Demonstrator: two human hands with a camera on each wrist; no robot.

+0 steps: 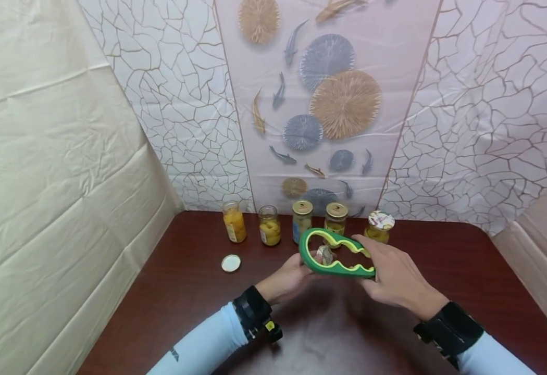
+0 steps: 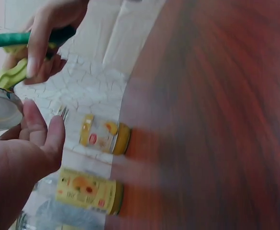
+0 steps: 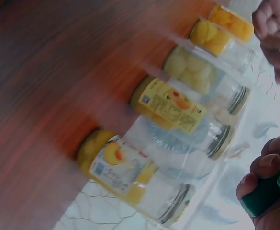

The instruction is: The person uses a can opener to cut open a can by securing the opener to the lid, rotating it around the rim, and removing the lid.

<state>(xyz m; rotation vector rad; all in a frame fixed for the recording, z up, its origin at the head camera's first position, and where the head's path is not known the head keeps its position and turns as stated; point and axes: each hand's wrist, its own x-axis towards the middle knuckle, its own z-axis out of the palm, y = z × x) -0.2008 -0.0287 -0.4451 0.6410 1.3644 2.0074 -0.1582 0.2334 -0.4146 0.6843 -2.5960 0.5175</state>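
My right hand (image 1: 397,271) grips one end of a green jar opener (image 1: 344,270) with a wavy yellow-green inner edge, raised above the table. A round jar lid (image 1: 325,255) shows through the opener's wide loop, held in the fingers of my left hand (image 1: 285,278). In the left wrist view the lid (image 2: 3,111) shows its pale underside, close by the opener's yellow-green edge. The right wrist view catches only part of my right hand (image 3: 269,167) around the green handle (image 3: 264,194).
Along the back of the dark red table (image 1: 198,312) stand two lidless fruit jars (image 1: 234,224), two gold-lidded jars (image 1: 302,221) and a jar with a patterned white lid (image 1: 380,221). Another lid (image 1: 231,263) lies white side up at the left. A patterned cloth (image 1: 198,130) hangs behind.
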